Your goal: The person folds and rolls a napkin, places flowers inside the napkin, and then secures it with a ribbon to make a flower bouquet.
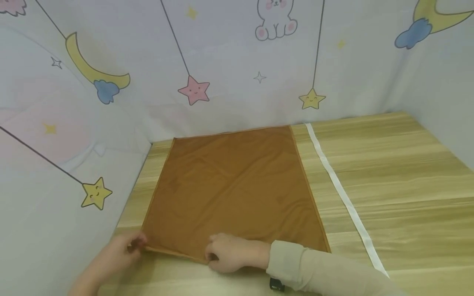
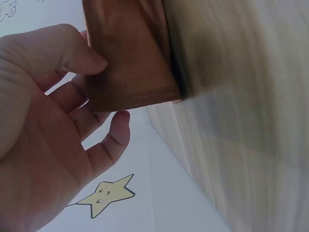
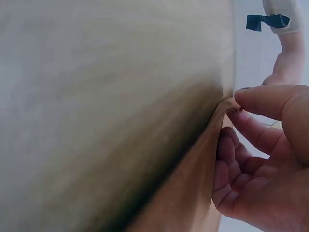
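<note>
A brown square cloth (image 1: 237, 181) lies spread out with light creases, its far edge near the patterned backdrop. At its near left corner is my left hand (image 1: 120, 254). In the left wrist view the thumb of that hand (image 2: 43, 116) presses on the cloth (image 2: 130, 58), with the fingers behind it. My right hand (image 1: 231, 253) holds the near edge around its middle. The right wrist view shows the thumb and index finger of this hand (image 3: 270, 159) pinching the raised edge of the cloth (image 3: 188, 198).
The wood-grain table (image 1: 400, 185) extends to the right of the cloth. A white strip (image 1: 344, 193) runs from back to front across it. Pale sheets with printed stars (image 1: 194, 90) and moons (image 1: 89, 65) enclose the back and sides. A black item (image 1: 276, 284) shows below the right sleeve.
</note>
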Available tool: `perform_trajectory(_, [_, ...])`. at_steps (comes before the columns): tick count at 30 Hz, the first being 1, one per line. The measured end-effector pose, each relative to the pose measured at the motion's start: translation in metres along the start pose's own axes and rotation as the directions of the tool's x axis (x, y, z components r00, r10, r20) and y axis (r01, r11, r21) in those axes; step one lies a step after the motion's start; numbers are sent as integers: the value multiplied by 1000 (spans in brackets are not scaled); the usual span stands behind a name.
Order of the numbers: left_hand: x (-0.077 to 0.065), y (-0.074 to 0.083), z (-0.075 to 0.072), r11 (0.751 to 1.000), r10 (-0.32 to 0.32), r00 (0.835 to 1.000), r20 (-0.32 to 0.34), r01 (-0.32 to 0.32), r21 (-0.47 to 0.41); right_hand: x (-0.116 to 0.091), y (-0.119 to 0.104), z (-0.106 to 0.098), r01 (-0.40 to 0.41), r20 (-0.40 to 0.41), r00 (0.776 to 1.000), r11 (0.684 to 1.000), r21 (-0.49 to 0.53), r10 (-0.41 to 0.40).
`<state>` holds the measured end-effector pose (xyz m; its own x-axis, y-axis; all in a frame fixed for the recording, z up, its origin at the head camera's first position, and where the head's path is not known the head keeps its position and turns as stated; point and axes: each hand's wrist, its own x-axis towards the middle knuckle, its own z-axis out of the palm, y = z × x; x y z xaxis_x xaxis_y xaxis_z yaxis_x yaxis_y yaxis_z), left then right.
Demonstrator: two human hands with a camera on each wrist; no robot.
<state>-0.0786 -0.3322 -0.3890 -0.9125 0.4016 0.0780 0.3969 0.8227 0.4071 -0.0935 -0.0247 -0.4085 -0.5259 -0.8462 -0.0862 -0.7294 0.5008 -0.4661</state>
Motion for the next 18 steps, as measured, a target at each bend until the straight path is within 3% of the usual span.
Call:
perform_trajectory(4, [5,0,-5,999,-39,999,-15,39,24,1,4,-1,9,4,1000,998,55,-10])
perform_trajectory(13, [30,0,-15,998,25,990,-141,-17,53,-1,16,-5,-2,-62,998,982,190,14])
perform_trajectory(18, [41,4,-22,999,42,989,-139,-37,35,-3,23,-8,-27,-76,996,975,221,45])
